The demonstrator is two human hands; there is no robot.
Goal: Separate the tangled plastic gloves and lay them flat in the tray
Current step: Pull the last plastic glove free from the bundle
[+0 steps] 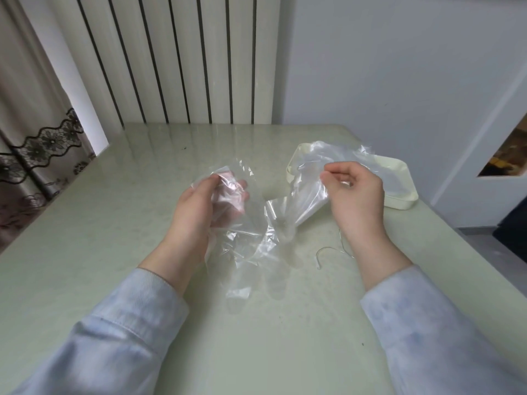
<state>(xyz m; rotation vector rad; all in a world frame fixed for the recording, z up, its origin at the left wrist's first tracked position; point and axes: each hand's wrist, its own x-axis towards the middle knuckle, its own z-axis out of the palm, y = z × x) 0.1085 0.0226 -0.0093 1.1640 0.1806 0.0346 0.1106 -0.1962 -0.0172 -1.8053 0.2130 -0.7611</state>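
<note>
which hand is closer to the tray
Right. The right hand pinches the gloves just in front of the tray; the left hand grips them farther to the tray's left.

Bare bench point(108, 229) gives open passage on the left and along the far edge, up to the ribbed radiator point(176, 58) that closes off the far side. The plastic gloves point(256, 240) hang between the left hand point(199, 206) and right hand point(356, 189), blocking the middle. Part of them drapes over the left end of the tray point(400, 201), far right. A thin wire point(328, 250) lies on the bench beside the right wrist.
</note>
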